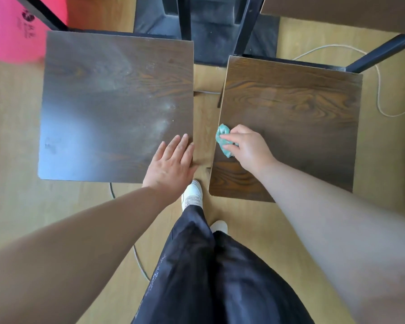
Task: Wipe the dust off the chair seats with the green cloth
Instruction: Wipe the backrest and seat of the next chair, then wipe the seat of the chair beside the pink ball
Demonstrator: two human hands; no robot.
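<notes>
Right hand (248,148) grips crumpled green cloth (223,138) on near-left edge of right dark wood-grain chair seat (295,122), presumably wiping; left hand (172,161) lies flat, fingers straight, on dusty left seat (108,106) at its near-right corner, likely bracing.

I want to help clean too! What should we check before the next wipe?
1. Green cloth held by the right hand: ok, the fingers pinch it.
2. Cloth on the right chair seat: ok, it sits at the seat's left edge.
3. Right chair seat free of dust: ok, no dust patches show.
4. Left chair seat free of dust: not ok, pale dusty smears show.
5. Left hand out of the cloth's way: ok, it lies flat on the left seat's near right corner.
6. Floor cable away from the feet: cannot tell, the trouser leg hides its end.
</notes>
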